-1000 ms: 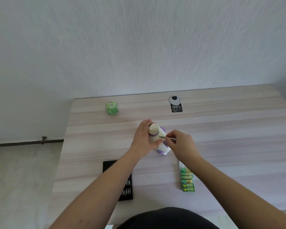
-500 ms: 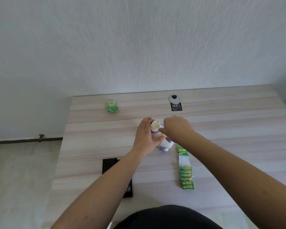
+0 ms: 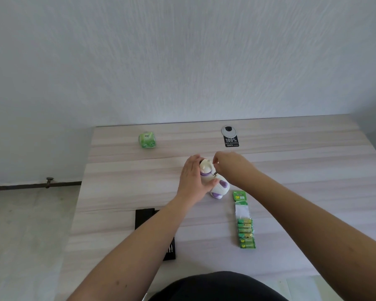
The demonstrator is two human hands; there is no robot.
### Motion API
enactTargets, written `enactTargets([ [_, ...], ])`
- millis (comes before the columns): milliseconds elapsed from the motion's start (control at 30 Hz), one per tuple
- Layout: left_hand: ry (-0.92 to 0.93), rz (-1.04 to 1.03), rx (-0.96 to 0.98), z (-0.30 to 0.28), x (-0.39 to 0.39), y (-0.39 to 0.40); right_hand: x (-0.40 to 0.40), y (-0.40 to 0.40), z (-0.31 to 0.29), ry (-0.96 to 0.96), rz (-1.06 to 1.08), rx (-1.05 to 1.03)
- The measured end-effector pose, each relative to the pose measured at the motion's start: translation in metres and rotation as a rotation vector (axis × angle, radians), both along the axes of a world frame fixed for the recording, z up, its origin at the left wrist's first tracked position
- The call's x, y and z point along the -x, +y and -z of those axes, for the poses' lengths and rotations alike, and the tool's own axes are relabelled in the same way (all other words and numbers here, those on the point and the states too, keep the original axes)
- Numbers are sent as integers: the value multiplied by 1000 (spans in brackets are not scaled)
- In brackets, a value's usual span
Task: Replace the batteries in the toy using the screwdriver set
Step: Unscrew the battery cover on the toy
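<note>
**At frame centre: screwdriver raised upright on toy**

Cream-and-purple plastic toy (image 3: 213, 181) lies mid-table, gripped by left hand (image 3: 193, 177). Right hand (image 3: 232, 168), a second ago low beside it, now pinches thin metal screwdriver (image 3: 214, 170) from above; unscrewing likely under way.

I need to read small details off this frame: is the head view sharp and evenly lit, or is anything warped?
Head view: soft, even light, no glare on the table, only faint shadows; wide-angle lens bows the table's edges; the toy and battery strip are fairly sharp, but the screwdriver in the right hand is too thin to resolve.
</note>
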State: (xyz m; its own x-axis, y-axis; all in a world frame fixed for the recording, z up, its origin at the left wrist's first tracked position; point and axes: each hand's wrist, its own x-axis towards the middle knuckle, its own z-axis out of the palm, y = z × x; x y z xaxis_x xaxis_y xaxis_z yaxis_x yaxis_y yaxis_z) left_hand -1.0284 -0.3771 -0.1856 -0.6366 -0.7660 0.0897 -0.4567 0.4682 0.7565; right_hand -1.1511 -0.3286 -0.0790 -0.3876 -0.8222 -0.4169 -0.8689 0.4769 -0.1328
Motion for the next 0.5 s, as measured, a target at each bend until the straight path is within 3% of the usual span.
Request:
enactTargets([
  [267,3,2,-9,-2,-1,0,1,10,-7,-89,12,45],
  [500,-16,4,-17,0,0,-2,-3,8,-11,106,-127,-2],
])
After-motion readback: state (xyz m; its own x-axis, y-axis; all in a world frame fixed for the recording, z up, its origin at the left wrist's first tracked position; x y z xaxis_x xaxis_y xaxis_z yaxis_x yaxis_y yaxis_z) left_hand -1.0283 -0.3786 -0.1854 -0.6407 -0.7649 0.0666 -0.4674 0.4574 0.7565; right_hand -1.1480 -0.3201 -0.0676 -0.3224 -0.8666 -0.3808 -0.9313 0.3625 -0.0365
